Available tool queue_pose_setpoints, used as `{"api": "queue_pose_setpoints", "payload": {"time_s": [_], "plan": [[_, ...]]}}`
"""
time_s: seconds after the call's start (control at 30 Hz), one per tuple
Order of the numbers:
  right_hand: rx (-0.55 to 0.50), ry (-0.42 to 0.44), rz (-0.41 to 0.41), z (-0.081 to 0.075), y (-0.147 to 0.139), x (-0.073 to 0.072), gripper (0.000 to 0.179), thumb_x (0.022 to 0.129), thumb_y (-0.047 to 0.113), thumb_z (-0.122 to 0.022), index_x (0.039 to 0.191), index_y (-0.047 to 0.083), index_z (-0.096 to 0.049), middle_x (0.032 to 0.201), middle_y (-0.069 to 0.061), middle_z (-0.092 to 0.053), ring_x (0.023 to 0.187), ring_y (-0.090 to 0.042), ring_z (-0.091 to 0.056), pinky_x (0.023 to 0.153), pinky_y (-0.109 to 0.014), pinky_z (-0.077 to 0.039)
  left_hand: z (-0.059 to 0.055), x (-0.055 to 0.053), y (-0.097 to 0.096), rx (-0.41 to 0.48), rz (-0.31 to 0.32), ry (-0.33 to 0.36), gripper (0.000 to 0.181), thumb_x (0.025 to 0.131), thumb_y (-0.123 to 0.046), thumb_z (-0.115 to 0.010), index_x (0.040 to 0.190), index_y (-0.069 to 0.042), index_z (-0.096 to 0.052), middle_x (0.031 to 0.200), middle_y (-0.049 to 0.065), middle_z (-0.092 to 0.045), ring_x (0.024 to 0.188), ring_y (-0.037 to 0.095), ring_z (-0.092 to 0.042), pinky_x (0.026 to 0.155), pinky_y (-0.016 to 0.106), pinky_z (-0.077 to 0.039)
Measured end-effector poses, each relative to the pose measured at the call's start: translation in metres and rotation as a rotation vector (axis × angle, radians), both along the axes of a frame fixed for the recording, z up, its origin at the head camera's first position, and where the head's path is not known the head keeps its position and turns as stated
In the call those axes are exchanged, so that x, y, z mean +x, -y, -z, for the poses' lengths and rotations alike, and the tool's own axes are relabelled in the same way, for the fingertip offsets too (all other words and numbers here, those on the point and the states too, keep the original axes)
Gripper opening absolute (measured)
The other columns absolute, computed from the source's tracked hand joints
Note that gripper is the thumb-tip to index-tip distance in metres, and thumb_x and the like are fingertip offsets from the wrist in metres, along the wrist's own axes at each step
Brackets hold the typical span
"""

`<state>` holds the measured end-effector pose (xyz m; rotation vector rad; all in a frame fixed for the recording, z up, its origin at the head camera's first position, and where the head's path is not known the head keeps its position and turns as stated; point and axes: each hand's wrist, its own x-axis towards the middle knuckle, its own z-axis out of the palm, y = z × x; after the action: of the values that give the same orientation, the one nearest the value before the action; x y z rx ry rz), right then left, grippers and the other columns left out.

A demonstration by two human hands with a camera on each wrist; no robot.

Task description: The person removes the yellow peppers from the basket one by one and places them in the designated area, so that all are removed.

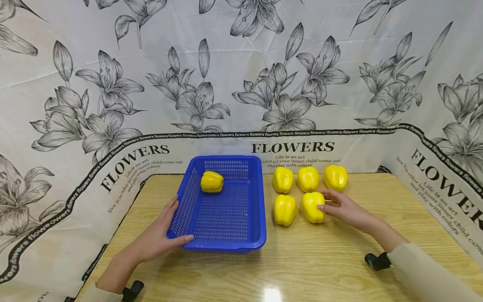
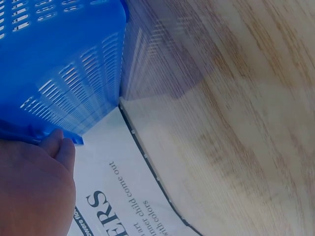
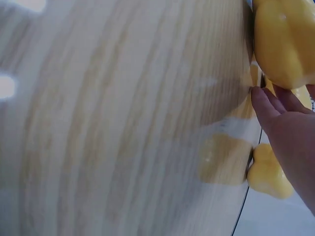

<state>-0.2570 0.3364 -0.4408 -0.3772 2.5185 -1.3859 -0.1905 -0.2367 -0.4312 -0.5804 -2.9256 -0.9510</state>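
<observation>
A blue plastic basket (image 1: 263, 201) with slotted walls stands on the table, one yellow bell pepper (image 1: 212, 182) lying inside at its far left. My left hand (image 1: 156, 239) grips the basket's near left corner, thumb on the front rim and fingers along the left rim. In the left wrist view, the fingers (image 2: 65, 152) meet the rim. To the basket's right, my right hand (image 1: 345, 209) touches the right side of another yellow bell pepper (image 1: 312, 207), thumb in front and fingers behind. The right wrist view shows that pepper (image 3: 285, 44) close above the fingers.
Beside the touched pepper stands one more yellow pepper (image 1: 284, 209). A row of three peppers, including a middle one (image 1: 308, 178), runs behind them. White flower-printed cloth (image 1: 219, 144) hangs around the back and sides of the wooden table (image 1: 302, 264).
</observation>
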Motion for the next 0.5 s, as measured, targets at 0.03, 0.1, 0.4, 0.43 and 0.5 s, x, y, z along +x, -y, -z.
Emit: {"api": "queue_pose_setpoints", "payload": {"time_s": [0.03,0.1,0.4,0.43,0.5], "plan": [[0.014,0.000,-0.004,-0.001,0.000,0.000,0.078,0.103,0.036,-0.063,0.157,-0.005,-0.026,0.157,-0.032,-0.034,0.144,-0.051,-0.034,0.109,-0.057,-0.044,0.000,0.000,0.000,-0.001,-0.002,0.000,0.111,0.089,-0.057,-0.072,0.166,-0.010,-0.007,0.172,0.009,-0.001,0.152,0.046,-0.019,0.113,0.070,-0.031],[0.037,0.000,-0.020,-0.003,-0.001,0.000,0.078,0.104,0.037,-0.061,0.158,-0.005,-0.025,0.157,-0.032,-0.034,0.145,-0.050,-0.034,0.113,-0.060,-0.038,-0.001,0.000,0.000,-0.001,-0.003,0.000,0.111,0.089,-0.057,-0.072,0.166,-0.010,-0.007,0.173,0.009,-0.001,0.152,0.045,-0.019,0.113,0.069,-0.031],[0.044,-0.026,-0.051,-0.010,-0.005,0.001,0.075,0.104,0.034,-0.061,0.160,-0.001,-0.025,0.158,-0.031,-0.034,0.144,-0.051,-0.034,0.110,-0.062,-0.040,-0.001,0.001,0.002,-0.001,-0.003,-0.006,0.111,0.089,-0.058,-0.072,0.166,-0.011,-0.007,0.172,0.009,-0.001,0.152,0.046,-0.020,0.112,0.070,-0.031],[0.054,-0.043,-0.039,-0.013,-0.005,0.001,0.075,0.104,0.034,-0.061,0.159,-0.002,-0.026,0.158,-0.031,-0.034,0.143,-0.052,-0.034,0.110,-0.063,-0.040,0.000,0.001,0.002,-0.002,-0.006,-0.005,0.112,0.088,-0.058,-0.072,0.166,-0.011,-0.007,0.172,0.008,-0.001,0.152,0.045,-0.020,0.113,0.070,-0.031],[0.086,-0.087,-0.014,-0.021,-0.006,0.000,0.074,0.103,0.035,-0.062,0.158,-0.003,-0.028,0.158,-0.031,-0.035,0.142,-0.053,-0.035,0.109,-0.065,-0.040,0.001,0.001,0.002,-0.003,-0.007,-0.002,0.112,0.088,-0.058,-0.073,0.166,-0.011,-0.007,0.173,0.008,-0.001,0.153,0.045,-0.020,0.113,0.069,-0.031]]}}
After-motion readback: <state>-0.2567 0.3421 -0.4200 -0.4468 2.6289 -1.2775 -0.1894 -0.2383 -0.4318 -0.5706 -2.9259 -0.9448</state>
